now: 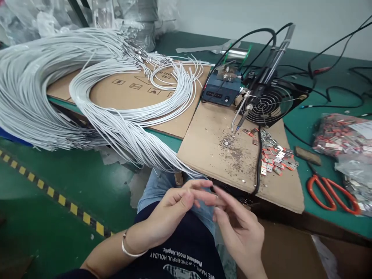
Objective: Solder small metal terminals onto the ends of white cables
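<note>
Both of my hands meet above my lap, just in front of the bench edge. My left hand (pixel 177 205) has its fingers stretched out to the right, thumb lying along the top, with no object visible in it. The thumb and fingers of my right hand (pixel 242 224) close around the left fingertips. A small dark spot (pixel 212 188) shows where the fingertips meet; I cannot make out what it is. Nearest the hands is a bundle of white cables (pixel 148 143), its ends hanging over the bench edge.
On a cardboard sheet (pixel 200 143) a soldering iron (pixel 247 112) stands in a holder by a blue soldering station (pixel 222 87) and a fan (pixel 264 102). Metal connector pieces (pixel 277 157) lie scattered. To the right are orange-handled scissors (pixel 329 193) and a bag of connectors (pixel 340 135).
</note>
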{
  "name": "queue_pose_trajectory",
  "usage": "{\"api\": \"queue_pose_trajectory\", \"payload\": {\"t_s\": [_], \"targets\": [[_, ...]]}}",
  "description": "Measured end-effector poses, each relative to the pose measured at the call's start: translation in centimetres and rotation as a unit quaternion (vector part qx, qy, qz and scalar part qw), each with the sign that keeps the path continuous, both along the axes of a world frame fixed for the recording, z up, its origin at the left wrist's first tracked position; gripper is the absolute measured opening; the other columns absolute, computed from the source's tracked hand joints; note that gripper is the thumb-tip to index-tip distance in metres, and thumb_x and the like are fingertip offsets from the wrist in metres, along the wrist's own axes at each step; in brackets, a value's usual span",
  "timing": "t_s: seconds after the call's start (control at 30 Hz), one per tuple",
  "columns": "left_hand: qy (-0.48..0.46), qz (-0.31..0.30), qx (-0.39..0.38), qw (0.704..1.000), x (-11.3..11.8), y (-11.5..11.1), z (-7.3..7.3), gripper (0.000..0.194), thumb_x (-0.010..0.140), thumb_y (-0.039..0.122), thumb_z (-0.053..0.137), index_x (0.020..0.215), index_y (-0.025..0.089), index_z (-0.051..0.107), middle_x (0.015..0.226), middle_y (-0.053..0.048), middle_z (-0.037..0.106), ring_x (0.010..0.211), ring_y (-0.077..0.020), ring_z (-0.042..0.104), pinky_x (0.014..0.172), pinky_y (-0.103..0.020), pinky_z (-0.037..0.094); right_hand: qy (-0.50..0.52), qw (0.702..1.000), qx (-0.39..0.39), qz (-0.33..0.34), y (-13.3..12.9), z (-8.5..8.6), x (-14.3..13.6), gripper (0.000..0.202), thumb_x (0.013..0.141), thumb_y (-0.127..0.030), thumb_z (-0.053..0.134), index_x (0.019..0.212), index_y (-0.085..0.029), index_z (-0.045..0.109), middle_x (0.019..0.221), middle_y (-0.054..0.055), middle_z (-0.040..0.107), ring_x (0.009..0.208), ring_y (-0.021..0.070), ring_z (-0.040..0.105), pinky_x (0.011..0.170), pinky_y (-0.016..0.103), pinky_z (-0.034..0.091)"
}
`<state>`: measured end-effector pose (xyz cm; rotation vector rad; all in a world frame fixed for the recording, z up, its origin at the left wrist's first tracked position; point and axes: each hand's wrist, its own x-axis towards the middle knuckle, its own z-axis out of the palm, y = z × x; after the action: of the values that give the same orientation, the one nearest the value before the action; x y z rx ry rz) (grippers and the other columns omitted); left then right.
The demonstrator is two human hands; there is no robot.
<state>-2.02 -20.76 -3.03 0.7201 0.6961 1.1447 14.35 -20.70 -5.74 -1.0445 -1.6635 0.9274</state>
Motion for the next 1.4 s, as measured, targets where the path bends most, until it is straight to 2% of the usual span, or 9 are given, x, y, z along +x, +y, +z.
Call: {"api": "queue_pose_trajectory", "payload": {"t_s": [0.2,0.37,0.53,0.73,0.87,0.97,1.07,1.2,1.4], "targets": [[-0.072,-0.012,-0.020,0.997,0.6,-1.4,-0.8,0.031,0.085,0.046,0.054,0.099,0.026,0.074,0.135,-0.005,0.044,0.126,-0.0250,0.034,0.099,-0.031,0.033,0.097,0.993,-0.056,0.041,0.0,0.7,-1.7,0.044,0.084,-0.012,0.058,0.121,-0.036,0.058,0.086,-0.004,0.071,0.057,0.0086,0.060,0.052,0.016,0.051],[-0.118,0.023,-0.046,0.992,1.8,-2.3,-1.9,0.025,0.080,0.045,0.061,0.094,0.030,0.075,0.140,-0.002,0.042,0.134,-0.0276,0.023,0.104,-0.035,0.027,0.102,0.991,-0.066,0.055,0.1,0.9,-2.5,0.036,0.086,-0.014,0.056,0.112,-0.036,0.064,0.094,-0.004,0.071,0.058,0.0087,0.059,0.048,0.016,0.047],[-0.125,0.039,-0.047,0.990,2.0,-2.6,-2.5,0.024,0.078,0.047,0.062,0.093,0.033,0.075,0.145,0.000,0.036,0.121,-0.0286,0.040,0.098,-0.039,0.035,0.083,0.993,-0.056,0.067,-0.1,1.0,-2.8,0.043,0.086,-0.012,0.055,0.118,-0.039,0.059,0.101,-0.005,0.070,0.076,0.0112,0.062,0.052,0.017,0.047],[-0.120,0.051,-0.032,0.991,2.1,-2.7,-2.6,0.023,0.080,0.047,0.061,0.092,0.033,0.075,0.144,-0.001,0.037,0.105,-0.0218,0.050,0.090,-0.034,0.040,0.080,0.993,-0.035,0.079,0.1,1.4,-2.9,0.044,0.086,-0.009,0.054,0.119,-0.037,0.059,0.097,-0.005,0.069,0.082,0.0104,0.062,0.076,0.018,0.049],[-0.107,0.070,-0.005,0.992,2.3,-2.8,-2.9,0.023,0.081,0.047,0.059,0.092,0.034,0.075,0.147,-0.001,0.033,0.086,-0.0161,0.056,0.087,-0.035,0.042,0.075,0.991,-0.033,0.106,0.3,1.6,-2.8,0.038,0.087,-0.009,0.052,0.115,-0.032,0.062,0.092,-0.003,0.069,0.081,0.0128,0.062,0.074,0.022,0.050],[-0.092,0.082,0.015,0.992,2.3,-2.8,-3.3,0.024,0.083,0.047,0.056,0.094,0.035,0.074,0.148,-0.001,0.033,0.090,-0.0176,0.058,0.089,-0.038,0.043,0.070,0.990,-0.033,0.115,0.4,1.6,-2.8,0.036,0.088,-0.009,0.051,0.113,-0.032,0.062,0.094,-0.002,0.068,0.082,0.0143,0.061,0.074,0.024,0.049],[-0.040,0.087,0.056,0.994,1.9,-2.8,-3.9,0.028,0.084,0.049,0.053,0.099,0.035,0.072,0.149,0.000,0.030,0.118,-0.0258,0.047,0.100,-0.043,0.036,0.083,0.988,-0.022,0.128,0.4,1.6,-2.9,0.032,0.088,-0.014,0.052,0.114,-0.030,0.061,0.090,0.000,0.066,0.081,0.0161,0.060,0.072,0.026,0.048],[0.154,0.056,0.147,0.975,1.2,-2.9,-4.9,0.043,0.087,0.054,0.042,0.109,0.029,0.069,0.153,-0.001,0.020,0.136,-0.0320,0.022,0.110,-0.048,0.020,0.140,0.985,-0.025,0.093,0.3,1.2,-3.9,0.014,0.089,-0.022,0.052,0.085,-0.023,0.065,0.069,0.000,0.060,0.069,0.0159,0.054,0.065,0.027,0.043],[0.285,0.075,0.300,0.907,1.1,-2.6,-5.7,0.042,0.094,0.042,0.030,0.136,0.044,0.033,0.155,0.004,0.008,0.141,-0.0277,0.002,0.110,-0.050,0.010,0.222,0.974,-0.049,0.022,0.6,0.1,-5.8,0.042,0.098,-0.033,0.032,0.061,-0.020,0.048,0.055,-0.001,0.048,0.055,0.0136,0.047,0.062,0.029,0.042]]}}
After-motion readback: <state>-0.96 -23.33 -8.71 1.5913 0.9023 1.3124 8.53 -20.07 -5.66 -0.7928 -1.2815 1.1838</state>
